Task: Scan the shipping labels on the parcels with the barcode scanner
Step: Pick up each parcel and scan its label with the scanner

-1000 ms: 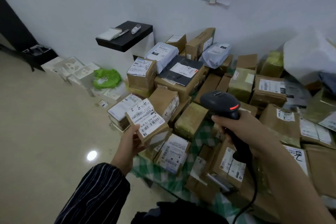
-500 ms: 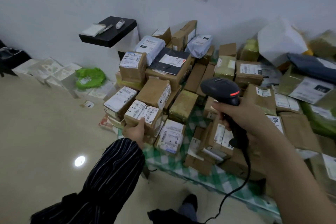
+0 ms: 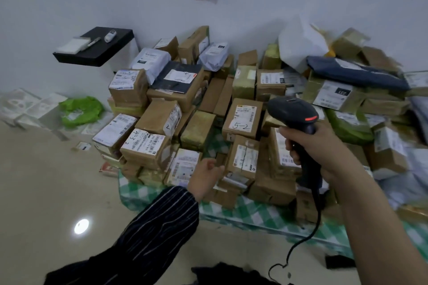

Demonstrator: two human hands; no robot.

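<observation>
Above the heaped parcels (image 3: pixel 201 127), a matte black barcode scanner (image 3: pixel 292 111) with a rounded head is held by its handle in the curled right hand (image 3: pixel 312 148). The left hand (image 3: pixel 205 172), loosely spread, holds nothing just beside a taped cardboard box (image 3: pixel 240 141) bearing a white label (image 3: pixel 246 159). Brown cartons (image 3: pixel 157 115) and soft poly bags (image 3: pixel 150 60) lie on a green checked cloth (image 3: pixel 250 213).

Parcels (image 3: pixel 240 120) packed tight, floor (image 3: pixel 46 180) open left
</observation>
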